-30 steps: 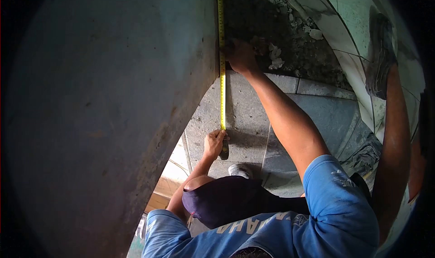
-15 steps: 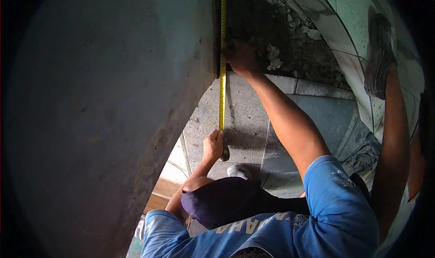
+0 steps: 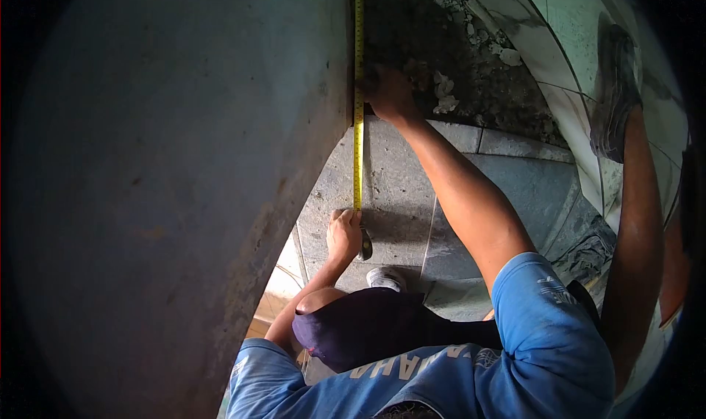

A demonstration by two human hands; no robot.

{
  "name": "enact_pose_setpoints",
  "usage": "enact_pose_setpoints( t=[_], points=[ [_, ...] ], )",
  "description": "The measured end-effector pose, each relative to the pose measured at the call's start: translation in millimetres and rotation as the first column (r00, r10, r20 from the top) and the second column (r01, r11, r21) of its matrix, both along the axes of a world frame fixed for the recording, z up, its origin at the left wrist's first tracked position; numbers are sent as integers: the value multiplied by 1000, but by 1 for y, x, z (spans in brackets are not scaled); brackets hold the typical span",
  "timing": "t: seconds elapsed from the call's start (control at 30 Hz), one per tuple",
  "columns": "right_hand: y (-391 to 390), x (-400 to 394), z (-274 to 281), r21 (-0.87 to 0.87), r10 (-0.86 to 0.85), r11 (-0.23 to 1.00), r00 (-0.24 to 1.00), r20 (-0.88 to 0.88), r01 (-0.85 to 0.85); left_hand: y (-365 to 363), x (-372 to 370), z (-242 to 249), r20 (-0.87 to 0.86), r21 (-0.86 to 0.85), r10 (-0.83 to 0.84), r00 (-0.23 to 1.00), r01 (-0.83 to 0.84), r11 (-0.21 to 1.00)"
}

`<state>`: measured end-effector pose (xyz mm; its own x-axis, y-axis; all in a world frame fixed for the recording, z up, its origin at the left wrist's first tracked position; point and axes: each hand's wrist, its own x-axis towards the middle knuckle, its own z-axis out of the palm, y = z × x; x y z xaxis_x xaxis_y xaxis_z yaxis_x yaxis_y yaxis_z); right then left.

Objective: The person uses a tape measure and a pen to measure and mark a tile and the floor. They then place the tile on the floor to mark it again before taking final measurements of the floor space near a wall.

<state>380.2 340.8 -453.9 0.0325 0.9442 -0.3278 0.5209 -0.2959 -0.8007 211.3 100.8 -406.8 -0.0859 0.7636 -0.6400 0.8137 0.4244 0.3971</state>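
Note:
A yellow tape measure blade [image 3: 358,162] runs straight from the top of the view down to its dark case [image 3: 365,244]. My left hand [image 3: 343,237] is closed on the case, with fingers at the mouth where the blade comes out. Farther up, my right hand [image 3: 390,95] reaches across with its fingers curled at the blade, beside the edge of the large grey panel [image 3: 184,162]. Shadow partly hides those fingertips. Beyond the tiles, the blade passes over a dark rubble patch, and its far end is out of view.
Grey floor tiles [image 3: 401,173] lie beneath my hands. Broken bits [image 3: 444,92] litter the dark patch [image 3: 493,88]. At the right, a leg with a dark shoe [image 3: 616,88] stands near pale marbled tiles [image 3: 570,33]. A crumpled dark cloth [image 3: 588,250] lies nearby.
The lower part of the blade has shifted slightly left. My left hand has turned a little, with its knuckles more in view. My right hand stays in nearly the same place.

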Motion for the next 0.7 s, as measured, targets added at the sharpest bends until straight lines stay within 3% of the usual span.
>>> enact_pose_setpoints(
  t=[0.47,0.57,0.7],
  points=[
    [1,-5,-13,-17,-18,1000,994,-110,16,1,-1,-3,49,0,45,998,-45,999],
    [1,-3,-13,33,7,999,996,-91,-4,0,-2,-5,27,2,18,999,-18,1000],
    [3,-3,2,-56,14,998,1000,-21,-15,-1,-3,-7,48,22,-7,999,6,1000]
  ],
)
